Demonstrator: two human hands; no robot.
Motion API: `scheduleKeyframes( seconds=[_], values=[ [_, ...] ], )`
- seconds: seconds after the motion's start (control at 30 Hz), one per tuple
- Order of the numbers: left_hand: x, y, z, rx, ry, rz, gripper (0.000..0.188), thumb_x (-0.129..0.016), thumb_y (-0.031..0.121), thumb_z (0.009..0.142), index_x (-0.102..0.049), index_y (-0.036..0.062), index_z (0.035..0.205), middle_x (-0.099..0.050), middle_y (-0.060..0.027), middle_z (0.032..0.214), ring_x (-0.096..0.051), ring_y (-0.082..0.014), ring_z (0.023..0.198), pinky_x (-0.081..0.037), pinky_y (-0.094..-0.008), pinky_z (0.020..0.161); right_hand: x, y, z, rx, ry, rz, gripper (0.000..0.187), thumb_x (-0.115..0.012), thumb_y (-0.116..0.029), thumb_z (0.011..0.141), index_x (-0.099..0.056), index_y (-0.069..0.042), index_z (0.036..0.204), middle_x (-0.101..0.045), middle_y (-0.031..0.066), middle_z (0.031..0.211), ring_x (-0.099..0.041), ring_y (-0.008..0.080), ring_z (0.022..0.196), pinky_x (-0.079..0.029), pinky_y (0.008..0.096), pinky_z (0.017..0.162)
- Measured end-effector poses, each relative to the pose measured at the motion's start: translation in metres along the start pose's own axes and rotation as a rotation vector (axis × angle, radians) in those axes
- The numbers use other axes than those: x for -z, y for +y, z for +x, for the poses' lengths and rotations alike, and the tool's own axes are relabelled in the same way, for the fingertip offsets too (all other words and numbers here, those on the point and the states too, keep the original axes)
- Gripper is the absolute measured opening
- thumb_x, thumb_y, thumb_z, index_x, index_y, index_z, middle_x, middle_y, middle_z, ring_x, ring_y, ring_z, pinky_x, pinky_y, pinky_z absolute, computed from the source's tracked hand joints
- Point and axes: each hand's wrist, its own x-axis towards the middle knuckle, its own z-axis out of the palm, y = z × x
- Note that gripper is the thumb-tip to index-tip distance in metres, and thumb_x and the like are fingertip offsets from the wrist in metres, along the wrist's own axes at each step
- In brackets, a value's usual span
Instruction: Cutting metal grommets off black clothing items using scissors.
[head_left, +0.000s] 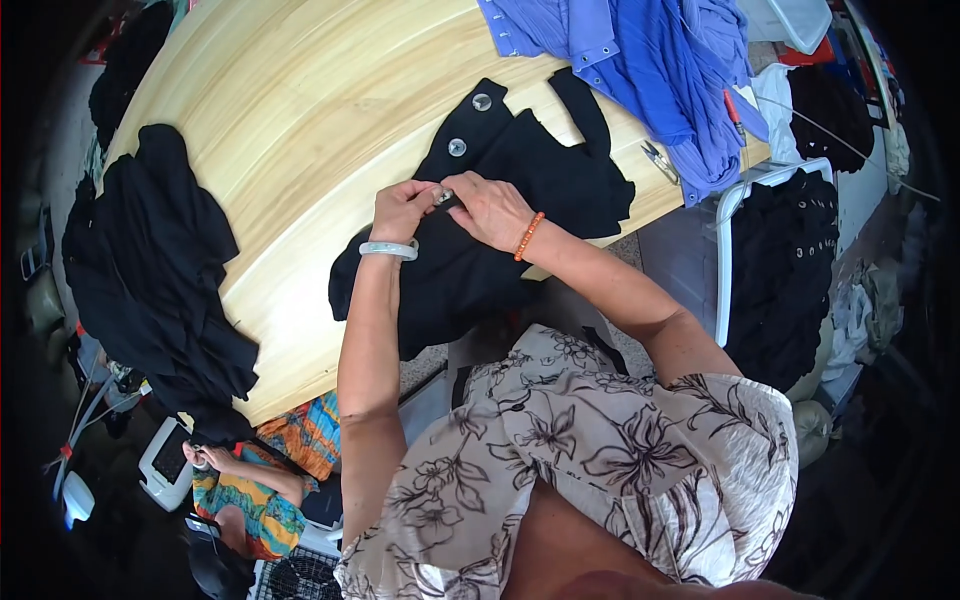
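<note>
A black garment (560, 185) lies across the table's near edge in front of me, with part of it hanging over. Along its front band sit two large shiny round buttons (457, 147). Lower on the same band, a third shiny button (443, 197) shows between my fingertips. My left hand (399, 208), with a pale bangle at the wrist, is closed in a pinch at this button. From the other side, my right hand (490, 208), wearing an orange bead bracelet, grips the black cloth beside the button with bent fingers. The exact fingertip contact is partly hidden.
Blue-violet garments (640, 70) are heaped at the far right. Thread snips (660, 162) and a red-handled tool (733, 112) lie nearby. Right of the table, a white bin (724, 270) holds black garments. More black cloth (165, 260) drapes over the left edge, near a co-worker (265, 495).
</note>
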Motion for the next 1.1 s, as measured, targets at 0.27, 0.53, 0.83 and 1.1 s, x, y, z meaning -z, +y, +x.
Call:
scheduleKeyframes(
  seconds=[0.27,0.53,0.83,1.1],
  values=[
    [0.005,-0.008,-0.018,-0.357,-0.089,0.310,0.019,-0.068,0.003,0.083,-0.069,-0.0035,0.100,-0.070,-0.0122,0.093,-0.066,-0.0210,0.087,-0.051,-0.0282,0.080,-0.002,0.013,0.011,0.047,-0.166,-0.041,0.023,-0.062,-0.017,0.084,-0.060,0.000,0.099,-0.060,0.0197,0.095,-0.064,0.0373,0.083,-0.053,0.0454,0.074],
    [0.002,-0.019,-0.012,-0.480,0.033,0.453,0.019,-0.061,-0.002,0.083,-0.069,-0.0019,0.101,-0.070,-0.0170,0.092,-0.068,-0.0260,0.084,-0.051,-0.0302,0.079,-0.005,0.025,0.020,0.087,-0.254,-0.077,0.024,-0.059,-0.002,0.080,-0.064,0.000,0.104,-0.061,0.0168,0.094,-0.063,0.0366,0.083,-0.052,0.0453,0.072],
    [0.006,-0.026,0.000,-0.425,-0.043,0.409,0.015,-0.063,0.000,0.084,-0.069,-0.0013,0.098,-0.071,-0.0148,0.086,-0.067,-0.0196,0.077,-0.051,-0.0279,0.076,-0.003,0.035,0.015,0.178,-0.109,0.197,0.014,-0.059,-0.006,0.080,-0.068,-0.001,0.091,-0.063,0.0129,0.087,-0.064,0.0346,0.083,-0.052,0.0436,0.072],
    [-0.009,-0.018,0.005,-0.418,0.267,0.762,0.024,-0.077,0.019,0.078,-0.067,0.0000,0.089,-0.069,-0.0132,0.083,-0.065,-0.0266,0.073,-0.051,-0.0339,0.071,0.046,0.058,0.005,-0.092,-0.165,-0.273,0.018,-0.062,-0.025,0.088,-0.066,-0.008,0.093,-0.062,0.0105,0.094,-0.066,0.0319,0.081,-0.054,0.0439,0.069]
  ],
)
